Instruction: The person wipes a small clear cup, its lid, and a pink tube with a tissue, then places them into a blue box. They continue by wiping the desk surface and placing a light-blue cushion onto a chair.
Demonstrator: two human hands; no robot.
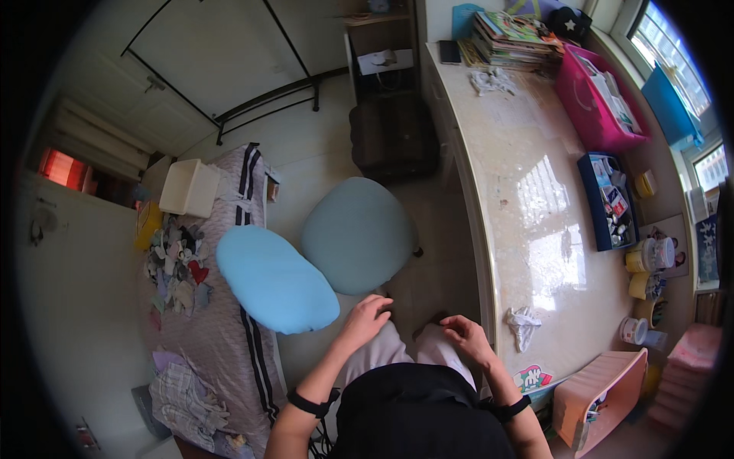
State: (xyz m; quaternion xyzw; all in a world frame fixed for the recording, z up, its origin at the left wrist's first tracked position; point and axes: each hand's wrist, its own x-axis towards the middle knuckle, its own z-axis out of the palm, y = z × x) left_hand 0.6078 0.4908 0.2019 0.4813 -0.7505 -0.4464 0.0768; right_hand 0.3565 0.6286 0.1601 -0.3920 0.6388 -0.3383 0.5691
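My left hand [367,316] hangs over my left knee, its fingers loosely bent and apart with nothing in them. Just beyond it is a chair, with a light blue backrest [278,281] and a grey-green seat [360,235]. I cannot tell whether the fingertips touch the seat's near edge; they look apart from it. My right hand [467,337] is above my right thigh, holding nothing, the fingers half curled and spread. Close by on its right runs the front edge of a glossy desk [487,275]. A crumpled white cloth [523,328] lies on that desk.
To the left is a bed [223,356] with small clothes [178,267] and a cream bin [189,188]. The desk bears a pink box [596,103], a blue tray [608,201] and stacked books [510,37]. A dark suitcase [393,137] and a black rack [269,103] stand ahead.
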